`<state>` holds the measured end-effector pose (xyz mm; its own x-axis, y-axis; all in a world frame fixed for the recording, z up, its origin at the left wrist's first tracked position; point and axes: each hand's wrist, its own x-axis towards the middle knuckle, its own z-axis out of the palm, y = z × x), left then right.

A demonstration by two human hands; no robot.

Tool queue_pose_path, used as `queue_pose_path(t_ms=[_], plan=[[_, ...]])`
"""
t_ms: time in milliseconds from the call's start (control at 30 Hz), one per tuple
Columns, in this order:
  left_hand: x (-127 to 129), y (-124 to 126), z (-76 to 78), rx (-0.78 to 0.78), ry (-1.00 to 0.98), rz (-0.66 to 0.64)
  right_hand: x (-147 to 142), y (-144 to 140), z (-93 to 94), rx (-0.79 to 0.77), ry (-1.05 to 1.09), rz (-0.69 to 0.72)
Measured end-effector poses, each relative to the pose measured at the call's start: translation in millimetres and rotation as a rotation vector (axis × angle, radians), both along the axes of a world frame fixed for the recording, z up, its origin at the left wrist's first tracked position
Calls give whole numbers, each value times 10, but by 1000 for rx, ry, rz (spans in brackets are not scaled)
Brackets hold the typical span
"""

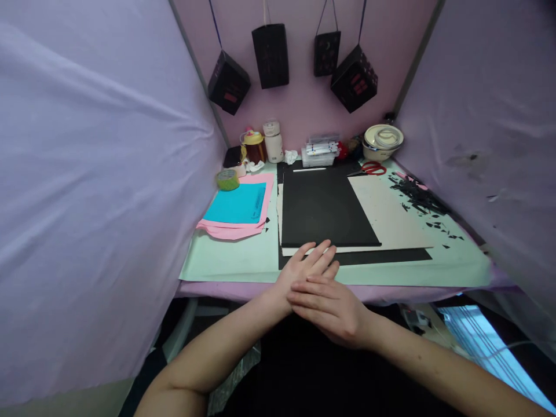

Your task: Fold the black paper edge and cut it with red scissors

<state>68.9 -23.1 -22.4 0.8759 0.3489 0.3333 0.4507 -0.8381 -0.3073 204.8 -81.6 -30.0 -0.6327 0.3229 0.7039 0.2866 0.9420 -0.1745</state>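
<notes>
Head view, looking down at a desk [226, 266] walled in by pale purple cloth: both hands lie flat and empty at the near edge, holding nothing. The left hand [306, 263] rests palm down with its fingers stretched out, the fingertips touching the near edge of a stack of paper. The right hand [332, 307] lies across the back of the left hand, fingers straight and pointing left, touching it.

The stack sits in the middle of the desk, right in front of the hands. On top is a black sheet [324, 208]; under it a cream sheet [391, 217] sticks out to the right, and a second black sheet [382, 256] shows as a strip along the near side.

To the left of the stack lies a blue sheet [237, 204] on top of pink sheets [237, 230], with a roll of green tape [227, 179] just behind them. Red scissors [372, 168] lie at the far right corner of the stack, near a covered bowl [383, 141]. Black paper scraps [419, 200] are scattered along the right side of the desk. Along the back edge stand a white jar [273, 142], a small yellow-lidded pot [254, 146] and a clear box of pens [321, 150]. Four black paper lanterns [270, 55] hang on the pink back wall above.
</notes>
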Motion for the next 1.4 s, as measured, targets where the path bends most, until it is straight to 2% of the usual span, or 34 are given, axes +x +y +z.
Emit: queue_pose_path(t_ms=[100, 300, 467, 567, 633, 700, 767, 833, 900, 1067, 1300, 1400], plan=[[-36, 20, 26, 58, -24, 29, -3, -29, -44, -7, 34, 1], [-92, 37, -166, 13, -23, 67, -64, -80, -87, -60, 61, 1], [-119, 24, -167, -50, -22, 42, -81, -111, -59, -114, 38, 18], [-173, -9, -158, -125, -60, -29, 13, -119, -53, -148, 26, 26], [-246, -19, -157, -191, -145, -70, 142, -81, -59, -181, 25, -35], [-344, 16, -146, -244, -289, -46, 301, 13, -64, -213, 44, -173], [-452, 113, -119, -283, -458, 70, 446, 161, -56, -253, 75, -361], [-544, 261, -91, -336, -591, 242, 537, 340, -35, -297, 88, -525], [-601, 412, -82, -434, -619, 325, 558, 514, -13, -321, 71, -606], [-608, 568, -145, -626, -575, 362, 384, 805, -30, -404, -59, -619], [-586, 530, -163, -705, -594, 391, 158, 943, -132, -616, -74, -652], [-586, 538, -165, -741, -607, 396, 133, 953, -141, -620, -95, -683]])
